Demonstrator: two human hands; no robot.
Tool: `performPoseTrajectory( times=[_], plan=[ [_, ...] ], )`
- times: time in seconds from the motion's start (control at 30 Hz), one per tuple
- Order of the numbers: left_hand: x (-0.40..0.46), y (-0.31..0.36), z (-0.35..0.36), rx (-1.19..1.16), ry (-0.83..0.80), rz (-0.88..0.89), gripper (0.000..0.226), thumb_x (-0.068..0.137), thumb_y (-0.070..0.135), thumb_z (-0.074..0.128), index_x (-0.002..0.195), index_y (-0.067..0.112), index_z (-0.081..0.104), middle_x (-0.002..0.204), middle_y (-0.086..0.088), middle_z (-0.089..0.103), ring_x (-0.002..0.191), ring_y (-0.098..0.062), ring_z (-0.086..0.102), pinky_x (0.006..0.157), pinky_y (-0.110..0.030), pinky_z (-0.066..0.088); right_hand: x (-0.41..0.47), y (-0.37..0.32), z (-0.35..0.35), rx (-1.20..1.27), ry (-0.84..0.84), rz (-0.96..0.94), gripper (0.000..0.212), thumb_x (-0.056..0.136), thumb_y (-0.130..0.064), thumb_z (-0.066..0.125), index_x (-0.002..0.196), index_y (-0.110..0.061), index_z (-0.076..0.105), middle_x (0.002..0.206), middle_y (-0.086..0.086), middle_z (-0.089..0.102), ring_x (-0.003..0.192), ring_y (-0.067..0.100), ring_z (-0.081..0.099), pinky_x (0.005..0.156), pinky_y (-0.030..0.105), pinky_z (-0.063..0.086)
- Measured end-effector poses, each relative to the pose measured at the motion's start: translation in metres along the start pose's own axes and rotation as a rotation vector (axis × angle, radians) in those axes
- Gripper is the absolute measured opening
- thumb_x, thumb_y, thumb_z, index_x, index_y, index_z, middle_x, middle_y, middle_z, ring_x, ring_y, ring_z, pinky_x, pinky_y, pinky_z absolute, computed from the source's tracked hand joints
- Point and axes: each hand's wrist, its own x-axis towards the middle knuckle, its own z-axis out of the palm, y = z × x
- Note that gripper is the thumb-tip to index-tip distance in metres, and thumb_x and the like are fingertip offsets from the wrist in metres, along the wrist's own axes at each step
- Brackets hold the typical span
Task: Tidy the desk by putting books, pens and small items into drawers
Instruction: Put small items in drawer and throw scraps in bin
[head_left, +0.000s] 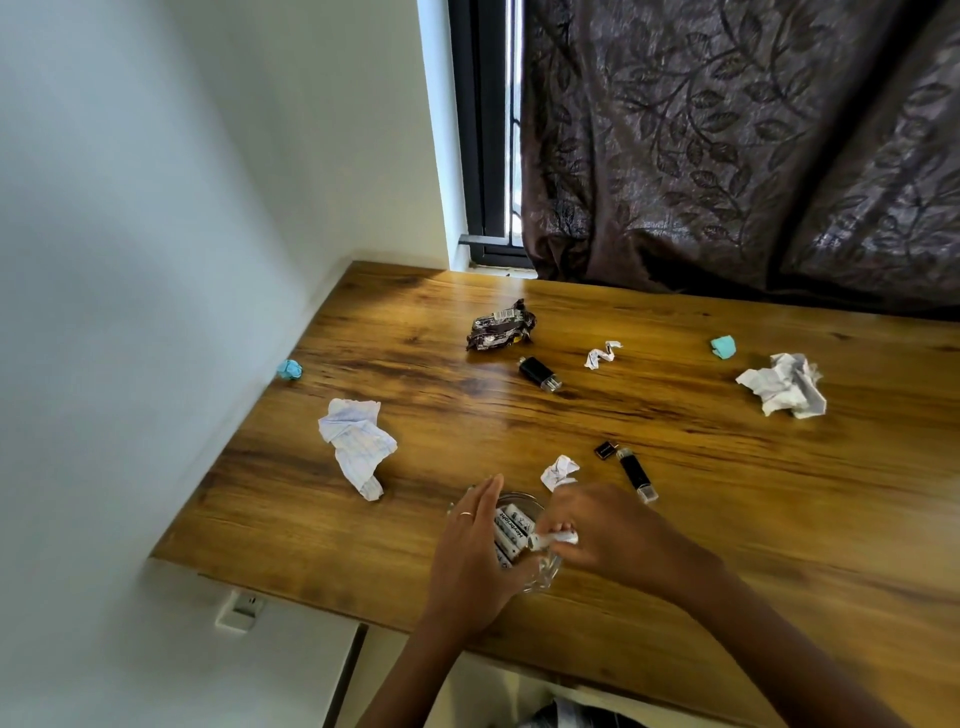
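Two hands at the near edge of a wooden desk (675, 519), both over a clear glass bowl (545, 577).

Left hand (475, 551): fingers straight and together, palm against the bowl's left rim, cupping it; a ring on one finger. Not closed around anything else.

Right hand (605, 530): fingers curled, pinching a white battery (553, 539) over the bowl's right side.

Bowl contents: several white batteries (511, 535) lying side by side, lettering on their sleeves.

Loose items on the desk:
- black USB stick (636, 474) with clear cap, just right of the right hand; a small black cap (605, 450) touching or just beside its far end.
- second black stick (539, 373), mid-desk.
- dark crumpled wrapper (498, 326) with barcode, behind that stick.
- small paper wad (558, 470), touching the right hand's far side.
- tiny twisted paper scrap (601, 355), right of the wrapper.
- large crumpled lined sheet (356, 444), left side.
- large crumpled white sheet (784, 384), far right.
- teal wad (723, 346), near the white sheet.
- second teal wad (290, 369), at the left edge against the wall (156, 260).

Surroundings: dark leaf-patterned curtain (753, 145) behind the desk; strip of window frame (485, 130) to its left.
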Motion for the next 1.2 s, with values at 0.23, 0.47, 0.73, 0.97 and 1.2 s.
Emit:
performPoseTrajectory(
  times=[0.23,0.47,0.73,0.97,1.2],
  plan=[
    [0.007,0.0,0.0,-0.064,-0.014,-0.031,0.084,0.077,0.057,0.059,0.147,0.026,0.023,0.153,0.007,0.026,0.142,-0.007,0.016,0.114,-0.026,0.021,-0.006,-0.011,0.017,-0.173,-0.06,-0.082,0.033,0.093,-0.021,0.051,0.123,-0.03,0.058,0.119,-0.003,0.058,0.11,0.016,0.05,0.084,0.03,0.041],
    [0.01,-0.01,-0.015,-0.499,-0.159,-0.133,0.049,0.098,0.023,0.044,0.143,0.03,0.026,0.145,0.018,0.02,0.144,-0.008,0.01,0.118,-0.03,0.013,-0.001,-0.017,0.029,-0.336,-0.06,-0.148,0.027,0.092,-0.01,0.048,0.116,-0.012,0.06,0.117,0.008,0.058,0.108,0.025,0.051,0.089,0.039,0.043],
    [0.004,-0.015,-0.007,-0.446,-0.085,-0.09,0.041,0.099,0.033,0.038,0.136,0.042,0.026,0.15,0.012,0.028,0.143,-0.004,0.014,0.119,-0.044,0.013,0.012,-0.018,0.039,-0.418,-0.072,-0.16,0.029,0.092,-0.001,0.044,0.115,-0.007,0.061,0.113,0.011,0.061,0.106,0.028,0.052,0.085,0.04,0.042],
    [-0.002,-0.016,-0.001,-0.405,0.023,-0.098,0.049,0.092,0.052,0.032,0.139,0.04,0.026,0.147,0.017,0.033,0.139,-0.001,0.024,0.117,-0.043,0.021,-0.006,-0.004,0.049,-0.128,0.225,-0.122,0.018,0.073,-0.013,0.07,0.087,-0.025,0.069,0.084,-0.009,0.064,0.078,0.009,0.059,0.062,0.024,0.05],
    [-0.03,-0.03,-0.002,-0.152,0.197,-0.032,0.059,0.092,0.051,0.022,0.145,0.024,0.028,0.146,0.015,0.031,0.138,0.001,0.022,0.117,-0.041,0.021,-0.049,-0.023,0.081,0.226,0.172,0.062,0.032,0.085,-0.037,0.039,0.1,-0.03,0.067,0.102,-0.013,0.067,0.093,-0.002,0.055,0.081,0.016,0.043]
  ],
)
